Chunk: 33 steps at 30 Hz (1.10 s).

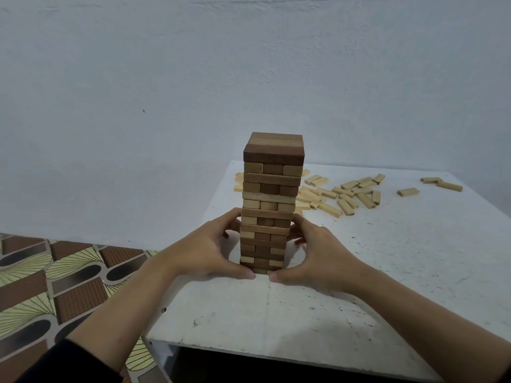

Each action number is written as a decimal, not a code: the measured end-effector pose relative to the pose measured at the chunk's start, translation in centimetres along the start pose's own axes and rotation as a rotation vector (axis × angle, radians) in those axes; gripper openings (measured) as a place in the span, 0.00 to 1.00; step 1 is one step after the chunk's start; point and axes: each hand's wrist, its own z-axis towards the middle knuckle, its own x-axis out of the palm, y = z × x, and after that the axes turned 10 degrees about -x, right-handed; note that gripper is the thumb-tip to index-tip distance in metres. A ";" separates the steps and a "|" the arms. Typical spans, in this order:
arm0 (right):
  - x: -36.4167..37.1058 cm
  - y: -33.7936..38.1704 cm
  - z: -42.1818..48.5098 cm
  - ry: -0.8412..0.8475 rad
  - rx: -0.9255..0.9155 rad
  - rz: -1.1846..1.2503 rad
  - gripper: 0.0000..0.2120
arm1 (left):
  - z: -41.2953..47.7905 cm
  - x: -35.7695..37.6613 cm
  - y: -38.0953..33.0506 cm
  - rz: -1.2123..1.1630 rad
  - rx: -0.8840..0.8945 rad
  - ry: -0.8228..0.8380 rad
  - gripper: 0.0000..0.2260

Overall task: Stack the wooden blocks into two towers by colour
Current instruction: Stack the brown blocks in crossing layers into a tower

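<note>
The left hand (206, 251) and right hand (318, 257) cup the lower part of a tall tower of brown and tan blocks (269, 205) between them, fingers against its sides, thumbs near its foot. Loose pale blocks (348, 193) lie scattered beyond the right hand on the white table (387, 272).

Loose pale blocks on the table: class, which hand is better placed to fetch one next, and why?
Probably the right hand. The loose pale blocks lie scattered to the right of the tower, on that hand's side; the left hand would have to cross the tower.
</note>
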 end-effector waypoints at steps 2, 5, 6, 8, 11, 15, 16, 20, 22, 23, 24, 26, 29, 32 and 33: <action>0.0 0.0 0.0 -0.004 -0.002 0.001 0.43 | 0.1 0.0 0.0 0.006 0.002 -0.013 0.38; 0.1 0.2 0.0 -0.020 0.010 0.007 0.43 | 0.1 0.2 -0.1 0.006 0.013 -0.032 0.38; 0.2 0.1 0.0 -0.028 0.011 0.008 0.43 | 0.1 0.2 -0.1 -0.003 0.018 -0.036 0.38; 0.3 0.1 0.0 -0.039 0.006 0.011 0.42 | 0.2 0.3 -0.1 -0.025 0.030 -0.036 0.37; 0.3 -0.1 0.1 -0.043 0.004 0.020 0.43 | 0.4 0.4 0.0 -0.052 0.035 -0.029 0.37; 0.3 -0.1 0.2 -0.045 0.011 0.032 0.44 | 0.4 0.5 0.1 -0.088 0.030 -0.023 0.36; 0.3 -0.1 0.3 -0.046 0.011 0.031 0.44 | 0.4 0.4 0.1 -0.085 0.027 -0.023 0.35; 0.3 -0.1 0.3 -0.048 0.006 0.023 0.42 | 0.4 0.4 -0.1 -0.087 0.018 -0.003 0.33; 0.3 -0.1 0.2 -0.049 0.001 0.021 0.41 | 0.4 0.4 -0.2 -0.087 0.018 0.000 0.32; 0.3 0.0 0.2 -0.049 0.002 0.023 0.41 | 0.4 0.4 -0.3 -0.096 0.016 0.004 0.32; 0.2 0.1 0.2 -0.048 0.003 0.022 0.41 | 0.3 0.4 -0.4 -0.103 0.017 0.007 0.32; 0.2 0.2 0.3 -0.043 0.004 0.020 0.40 | 0.3 0.4 -0.5 -0.099 0.017 0.009 0.32; 0.2 0.2 0.3 -0.038 0.006 0.024 0.40 | 0.4 0.4 -0.5 -0.111 0.019 0.012 0.32; 0.1 0.3 0.3 -0.039 0.000 0.017 0.39 | 0.4 0.4 -0.4 -0.102 0.024 0.002 0.31; 0.1 0.3 0.3 -0.039 -0.005 0.012 0.39 | 0.4 0.4 -0.5 -0.096 0.025 -0.004 0.31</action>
